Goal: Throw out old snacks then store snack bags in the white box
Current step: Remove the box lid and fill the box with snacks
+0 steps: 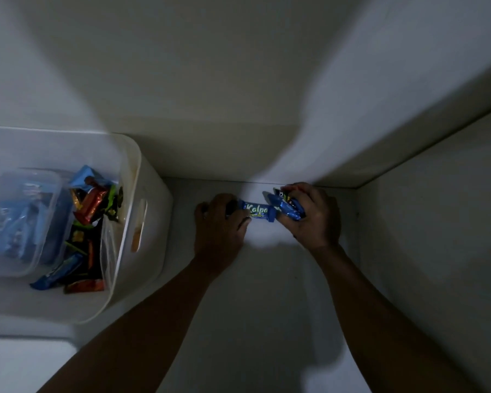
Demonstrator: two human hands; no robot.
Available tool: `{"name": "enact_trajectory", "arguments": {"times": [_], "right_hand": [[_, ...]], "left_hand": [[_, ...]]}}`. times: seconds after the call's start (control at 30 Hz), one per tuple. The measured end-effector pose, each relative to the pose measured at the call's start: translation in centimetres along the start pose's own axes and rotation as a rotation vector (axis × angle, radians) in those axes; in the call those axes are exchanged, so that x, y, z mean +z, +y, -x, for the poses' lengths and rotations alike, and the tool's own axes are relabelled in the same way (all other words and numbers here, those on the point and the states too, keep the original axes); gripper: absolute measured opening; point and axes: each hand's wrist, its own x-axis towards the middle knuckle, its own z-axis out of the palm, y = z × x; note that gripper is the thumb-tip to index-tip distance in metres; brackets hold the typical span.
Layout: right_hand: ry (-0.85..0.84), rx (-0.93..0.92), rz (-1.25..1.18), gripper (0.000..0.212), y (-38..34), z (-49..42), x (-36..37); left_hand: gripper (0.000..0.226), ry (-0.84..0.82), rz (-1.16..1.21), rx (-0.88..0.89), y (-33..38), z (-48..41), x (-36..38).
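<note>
At the far back of the shelf (pixel 267 293), both my hands are busy with snacks. My left grip (pixel 220 222) is curled round the left end of a blue Kalpa bar (pixel 257 211). My right grip (pixel 313 219) is closed on a bundle of packets (pixel 285 207), blue and dark ones. It is too dim for me to tell how many there are.

The Kalpa bar lies with its long axis running left to right across the shelf, label up. Its crimped right end points at the bundle and touches it, or nearly so. Its left end is hidden inside my fingers.

The weak point is my right grip. It is crowded, the wrappers look slick, and the packets fan out at different angles. If I shift my fingers to take the bar as well, one could slide free and drop to the shelf.

The poor light is the other risk, since an old snack could pass unread and get stored.

The white box (pixel 138 165) stands well apart on the left. A clear lidded container (pixel 20 219) and loose packets already fill much of it, so a careless drop could land on the rim.
</note>
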Motion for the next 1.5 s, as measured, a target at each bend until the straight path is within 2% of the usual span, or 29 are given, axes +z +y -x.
{"name": "enact_trajectory", "arguments": {"times": [0.1, 0.23, 0.4, 0.73, 0.83, 1.0, 1.1, 1.2, 1.33, 1.4, 1.5], "right_hand": [[0.011, -0.017, -0.036, 0.046, -0.2, 0.1, 0.2], [0.111, 0.000, -0.162, 0.040, -0.7, 0.2, 0.0], [0.168, 0.002, -0.196, 0.041, -0.7, 0.9, 0.1], [0.211, 0.165, -0.311, 0.039, -2.9, 1.0, -2.1], [0.245, 0.162, -0.325, 0.036, -4.3, 1.2, -3.8], [0.351, 0.045, -0.277, 0.031, -8.5, 0.5, -8.1], [0.412, -0.028, -0.237, 0.032, -12.0, -0.1, -11.2], [0.513, -0.067, -0.252, 0.033, -16.3, -0.3, -13.5], [0.545, -0.021, -0.413, 0.027, -23.4, -0.6, -13.6], [0.524, -0.017, -0.501, 0.024, -27.6, -0.4, -12.6], [0.442, 0.018, -0.616, 0.020, -33.8, -0.2, -9.7]], "left_hand": [[0.012, 0.023, 0.011, 0.014, 0.0, 0.1, 0.2], [0.008, 0.037, 0.118, 0.023, -0.6, -0.5, 0.6], [0.009, 0.092, 0.303, -0.053, -1.1, -1.5, 0.3], [0.015, 0.125, 0.450, -0.148, 0.0, -1.1, -1.5], [0.019, 0.110, 0.500, -0.218, 1.1, -0.6, -3.1], [0.012, 0.136, 0.503, -0.226, 3.5, -0.5, -8.0], [0.018, 0.221, 0.546, -0.164, 4.6, -1.1, -12.5], [0.014, 0.322, 0.598, -0.115, 4.6, -1.3, -17.6], [0.013, 0.465, 0.578, -0.106, 1.1, 0.0, -23.4], [0.012, 0.495, 0.551, -0.159, -2.1, 1.1, -25.5], [0.011, 0.396, 0.465, -0.278, -7.7, 3.0, -27.6]]}}
